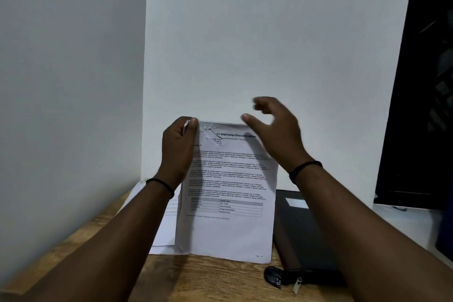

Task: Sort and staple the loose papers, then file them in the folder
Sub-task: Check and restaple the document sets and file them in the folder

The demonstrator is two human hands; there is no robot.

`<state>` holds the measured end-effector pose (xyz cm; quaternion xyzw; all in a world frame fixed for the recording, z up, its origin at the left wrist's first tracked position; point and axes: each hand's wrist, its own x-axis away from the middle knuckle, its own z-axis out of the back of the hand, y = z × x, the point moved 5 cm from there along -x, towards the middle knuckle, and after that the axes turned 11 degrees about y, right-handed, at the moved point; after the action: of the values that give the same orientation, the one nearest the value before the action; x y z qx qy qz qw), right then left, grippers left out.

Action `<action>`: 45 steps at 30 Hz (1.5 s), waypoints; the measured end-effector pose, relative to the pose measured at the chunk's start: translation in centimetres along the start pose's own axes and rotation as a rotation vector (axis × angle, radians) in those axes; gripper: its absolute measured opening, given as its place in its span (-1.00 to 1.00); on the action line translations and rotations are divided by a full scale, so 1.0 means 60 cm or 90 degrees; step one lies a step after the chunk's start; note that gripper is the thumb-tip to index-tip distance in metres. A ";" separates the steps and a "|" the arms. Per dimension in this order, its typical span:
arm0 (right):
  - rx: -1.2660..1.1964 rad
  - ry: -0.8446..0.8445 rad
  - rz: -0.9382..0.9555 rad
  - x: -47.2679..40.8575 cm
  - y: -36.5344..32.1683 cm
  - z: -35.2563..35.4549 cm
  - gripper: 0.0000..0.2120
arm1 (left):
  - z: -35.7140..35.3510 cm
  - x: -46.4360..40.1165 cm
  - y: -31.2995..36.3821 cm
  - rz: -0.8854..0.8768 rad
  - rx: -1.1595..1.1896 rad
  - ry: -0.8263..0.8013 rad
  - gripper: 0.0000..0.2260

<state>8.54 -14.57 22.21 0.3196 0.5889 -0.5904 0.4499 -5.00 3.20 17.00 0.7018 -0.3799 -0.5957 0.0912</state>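
One printed sheet (228,191) upright, top-left corner in left grip (177,147); right grip (272,130) spread, clear above.

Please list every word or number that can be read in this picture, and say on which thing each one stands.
"Internship Documentation": bold heading at the top of the held printed sheet.
Body paragraphs, table entries and page footer on that sheet: too small and blurred to read.
Label on the dark folder: shows no readable text.

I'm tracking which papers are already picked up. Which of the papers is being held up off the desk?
The printed document headed "Internship Documentation": the left hand grips its crumpled top-left corner, holding it upright. The other sheets lie flat on the desk behind it.
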 end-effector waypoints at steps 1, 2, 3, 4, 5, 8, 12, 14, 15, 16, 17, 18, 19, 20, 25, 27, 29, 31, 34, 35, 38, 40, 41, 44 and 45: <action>0.044 -0.045 0.047 -0.003 -0.022 -0.014 -0.62 | 0.001 0.001 0.000 -0.011 -0.007 0.003 -0.74; 0.086 -0.087 0.080 -0.003 -0.041 -0.031 -0.63 | 0.000 0.003 0.003 -0.019 -0.013 0.004 -0.75; 0.117 -0.125 0.103 -0.003 -0.055 -0.048 -0.65 | 0.000 0.006 0.006 -0.025 -0.017 0.005 -0.76; 0.136 -0.155 0.116 -0.001 -0.066 -0.064 -0.67 | 0.000 0.008 0.011 -0.031 -0.021 0.007 -0.77; 0.148 -0.177 0.123 0.001 -0.072 -0.079 -0.70 | 0.000 0.010 0.015 -0.034 -0.023 0.009 -0.79; 0.168 -0.203 0.120 0.007 -0.082 -0.110 -0.82 | 0.002 0.014 0.016 0.008 -0.001 0.012 -0.81; 0.147 -0.189 0.069 0.010 -0.081 -0.111 -0.86 | -0.002 0.017 0.011 0.053 0.009 -0.013 -0.71; 0.162 -0.190 0.051 0.007 -0.076 -0.102 -0.86 | -0.005 0.016 0.016 0.016 -0.008 -0.026 -0.64; 0.174 -0.191 0.039 0.004 -0.071 -0.094 -0.85 | -0.006 0.015 0.017 0.004 -0.012 -0.024 -0.63; 0.190 -0.192 0.024 0.000 -0.064 -0.083 -0.84 | -0.007 0.014 0.018 -0.003 -0.013 -0.019 -0.63; 0.209 -0.196 0.011 -0.004 -0.056 -0.072 -0.83 | -0.006 0.013 0.018 -0.006 -0.015 -0.012 -0.62; 0.233 -0.202 0.003 -0.008 -0.046 -0.060 -0.81 | -0.005 0.012 0.017 -0.004 -0.017 -0.006 -0.63; 0.259 -0.205 -0.003 -0.011 -0.034 -0.047 -0.79 | -0.004 0.012 0.015 0.001 -0.015 -0.003 -0.63; 0.278 -0.203 -0.009 -0.014 -0.022 -0.033 -0.78 | -0.002 0.011 0.013 0.005 -0.011 -0.002 -0.63; 0.177 -0.169 -0.092 -0.014 0.038 0.032 -0.82 | -0.002 0.011 0.013 0.013 0.010 -0.016 -0.62; 0.034 -0.143 -0.171 0.000 0.056 0.041 -0.86 | -0.002 0.010 0.014 0.020 0.019 -0.024 -0.62; -0.085 -0.107 -0.251 0.015 0.070 0.043 -0.90 | -0.003 0.007 0.019 0.022 0.026 -0.035 -0.61; -0.155 -0.083 -0.309 0.026 0.076 0.042 -0.92 | -0.004 0.003 0.028 0.024 0.031 -0.052 -0.63; -0.216 -0.071 -0.349 0.016 0.062 0.042 -0.96 | 0.002 -0.020 0.040 0.044 0.031 -0.087 -0.58; -0.238 -0.075 -0.359 0.006 0.055 0.043 -0.97 | 0.005 -0.032 0.045 0.052 0.025 -0.102 -0.54; -0.282 -0.088 -0.390 -0.020 0.045 0.040 -0.91 | 0.010 -0.066 0.049 0.136 0.036 -0.147 -0.50; -0.274 -0.104 -0.403 -0.020 0.049 0.032 -0.91 | 0.012 -0.067 0.024 0.252 0.068 -0.175 -0.59; -0.261 -0.110 -0.419 -0.008 0.061 0.023 -0.93 | 0.012 -0.057 0.004 0.313 0.086 -0.187 -0.67; -0.128 -0.159 -0.428 0.064 0.121 -0.012 -0.87 | 0.026 0.009 -0.084 0.425 -0.023 -0.181 -0.71; -0.059 -0.189 -0.418 0.095 0.145 -0.025 -0.80 | 0.035 0.038 -0.111 0.436 -0.099 -0.167 -0.69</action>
<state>14.01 -13.14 13.34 0.0037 0.6148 -0.7160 0.3308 -4.05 7.04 10.83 0.4432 -0.5544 -0.6425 0.2888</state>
